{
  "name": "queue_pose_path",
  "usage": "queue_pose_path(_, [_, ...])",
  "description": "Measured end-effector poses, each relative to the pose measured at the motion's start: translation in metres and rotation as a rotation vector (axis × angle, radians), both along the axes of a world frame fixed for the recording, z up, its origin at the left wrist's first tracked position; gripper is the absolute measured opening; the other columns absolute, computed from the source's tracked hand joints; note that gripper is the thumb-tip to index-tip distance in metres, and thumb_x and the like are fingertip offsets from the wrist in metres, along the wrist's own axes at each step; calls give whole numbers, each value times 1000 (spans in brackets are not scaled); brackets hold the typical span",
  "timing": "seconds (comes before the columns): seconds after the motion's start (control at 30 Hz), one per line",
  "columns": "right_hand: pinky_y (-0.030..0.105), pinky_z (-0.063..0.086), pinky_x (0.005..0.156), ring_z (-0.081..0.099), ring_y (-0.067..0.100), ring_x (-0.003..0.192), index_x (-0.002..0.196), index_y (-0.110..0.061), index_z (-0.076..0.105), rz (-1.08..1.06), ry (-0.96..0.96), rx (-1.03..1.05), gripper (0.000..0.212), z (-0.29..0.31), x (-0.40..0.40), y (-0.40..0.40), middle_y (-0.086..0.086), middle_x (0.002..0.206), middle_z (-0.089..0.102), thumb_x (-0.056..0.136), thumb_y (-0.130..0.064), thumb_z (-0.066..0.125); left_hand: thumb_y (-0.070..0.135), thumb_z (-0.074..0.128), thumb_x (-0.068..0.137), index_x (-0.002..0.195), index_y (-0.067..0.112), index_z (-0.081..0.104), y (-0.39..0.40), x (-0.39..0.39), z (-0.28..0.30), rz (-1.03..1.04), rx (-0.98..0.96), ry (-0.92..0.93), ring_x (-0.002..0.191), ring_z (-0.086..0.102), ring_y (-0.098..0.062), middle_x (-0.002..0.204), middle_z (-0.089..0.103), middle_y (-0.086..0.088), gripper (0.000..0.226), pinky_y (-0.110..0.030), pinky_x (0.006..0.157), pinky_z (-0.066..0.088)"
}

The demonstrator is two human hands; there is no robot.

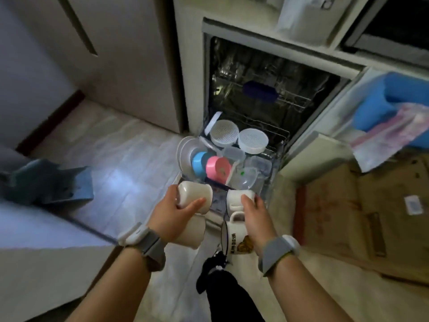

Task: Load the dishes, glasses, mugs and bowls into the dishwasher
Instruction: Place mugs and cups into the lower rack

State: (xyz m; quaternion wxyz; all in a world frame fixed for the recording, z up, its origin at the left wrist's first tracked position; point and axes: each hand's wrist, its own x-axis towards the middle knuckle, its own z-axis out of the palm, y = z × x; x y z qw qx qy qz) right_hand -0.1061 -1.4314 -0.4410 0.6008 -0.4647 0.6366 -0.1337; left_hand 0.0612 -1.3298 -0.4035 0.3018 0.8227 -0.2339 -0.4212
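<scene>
The dishwasher (274,73) stands open with its lower rack (276,145) pulled out toward me. In the rack are clear plates, a blue bowl (199,162), a pink bowl (217,168), two white perforated lids (224,134) and clear containers. My left hand (173,213) grips a cream mug (195,197) on its side, and a second cream mug (191,231) shows under that hand. My right hand (254,217) holds a white mug (238,199) over the rack's near end. Below it hangs a printed mug (234,237) by its handle.
Flattened cardboard boxes (362,217) lie on the floor at right. A blue bundle in plastic (390,105) sits on the shelf at right. A blue-grey object (48,182) lies on the floor at left. A tall cabinet (116,66) stands left of the dishwasher.
</scene>
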Motion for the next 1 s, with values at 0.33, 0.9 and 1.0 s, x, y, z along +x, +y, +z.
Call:
queue_pose_path(0.33, [33,49,70,60,18,83,112,-26,51,-215,37,90,22,-110,17,-150,-3,93,62,94,-39,50,56,66,81,108,28,35,-194,38,-116,-233,147,-72,92,55,-22,94,52,6,49,-33,78,43])
queue_pose_path(0.9, [39,50,92,62,26,99,100,-24,54,-389,127,-60,10,-324,-28,-309,8,111,64,93,-26,61,60,57,79,112,29,49,-382,48,-339,-621,-120,-122,78,55,-4,86,55,16,46,-24,61,39])
queue_pose_path(1.0, [28,43,86,52,18,100,130,-24,48,-238,221,-70,41,-354,-28,-316,-2,120,54,92,-34,61,60,55,81,111,32,50,-394,47,-359,-659,-190,-91,76,56,-3,87,57,16,42,-22,59,39])
